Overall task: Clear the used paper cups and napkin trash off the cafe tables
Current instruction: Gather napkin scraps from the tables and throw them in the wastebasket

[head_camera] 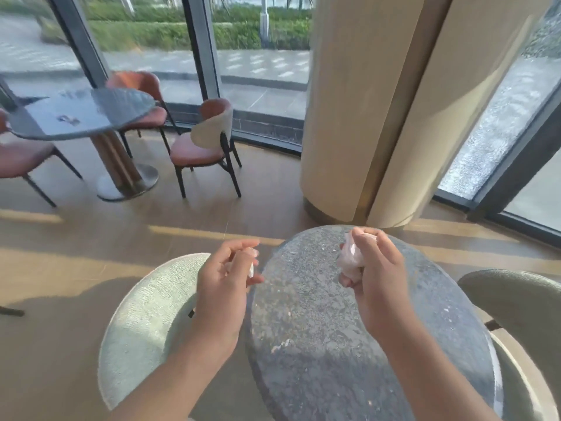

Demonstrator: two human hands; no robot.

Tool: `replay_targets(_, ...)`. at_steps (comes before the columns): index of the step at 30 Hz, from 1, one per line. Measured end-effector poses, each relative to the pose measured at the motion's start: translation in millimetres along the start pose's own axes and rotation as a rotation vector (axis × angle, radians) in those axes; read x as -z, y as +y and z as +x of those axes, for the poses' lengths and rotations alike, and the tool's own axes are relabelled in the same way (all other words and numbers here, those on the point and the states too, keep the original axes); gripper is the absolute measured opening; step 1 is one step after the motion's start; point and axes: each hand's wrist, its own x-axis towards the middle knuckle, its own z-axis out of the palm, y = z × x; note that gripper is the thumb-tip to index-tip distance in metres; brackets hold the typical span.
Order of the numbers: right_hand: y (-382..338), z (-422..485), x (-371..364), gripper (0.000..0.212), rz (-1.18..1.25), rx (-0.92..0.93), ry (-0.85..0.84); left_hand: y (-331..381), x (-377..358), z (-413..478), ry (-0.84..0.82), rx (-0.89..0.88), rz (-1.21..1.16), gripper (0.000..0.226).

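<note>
Over table [306, 335] — napkin [349, 258] in right hand [375, 271]

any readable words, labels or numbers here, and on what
No text can be read.
The crumpled napkin in the right hand: no print visible.
The white scrap in the left hand: no print visible.
The small dark mark on the far table: too blurred to read.

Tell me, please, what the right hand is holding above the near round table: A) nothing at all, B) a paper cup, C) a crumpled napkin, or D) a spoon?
C: the right hand has its fingers curled round a crumpled napkin above the round table, while the left hand pinches a small white scrap.
</note>
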Motion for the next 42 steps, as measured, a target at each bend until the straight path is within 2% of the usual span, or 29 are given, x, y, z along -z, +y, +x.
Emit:
replay_targets(4, -13.5, -12.9, -33.4, 0.022, 0.022, 0.001, -0.178, 28.5, 27.7, -22.2, 0.138, -0.027, -0.045, 0.022)
replay_targets(11, -5.3, -48.0, -105.5, 0.019, 0.03, -0.084, -0.423, 55.0, 94.6, -67.2, 0.401, -0.12, -0.105, 0.009)
replay_targets(15, 7.6, -81.0, -150.0, 0.016, -0.027, -0.124, -0.573, 64.8, 142.2, -93.7, 0.516, -0.174, -0.125, 0.012)
replay_targets(18, 16.5, -107.5, -188.9, 0.016, -0.056, -0.152, -0.678, 70.6, 182.0, -108.4, 0.642, -0.195, -0.118, 0.033)
replay_targets(20, 23.0, -126.5, -218.2, 0.016, -0.055, -0.164, -0.744, 75.6, 211.4, -117.5, 0.718, -0.221, -0.112, 0.036)
replay_targets(28, 70.9, -230.2, -368.2, 0.013, -0.055, -0.223, -0.971, 98.0, 369.4, -151.8, 0.956, -0.282, -0.099, 0.016)
replay_targets(36, 131.2, -363.9, -531.0, 0.018, -0.102, -0.267, -1.125, 120.0, 553.6, -190.8, 1.085, -0.223, -0.027, 0.019)
replay_targets(42, 178.2, -426.8, -626.4, 0.016, -0.135, -0.301, -1.182, 129.6, 678.2, -203.0, 1.186, -0.214, -0.009, 0.016)
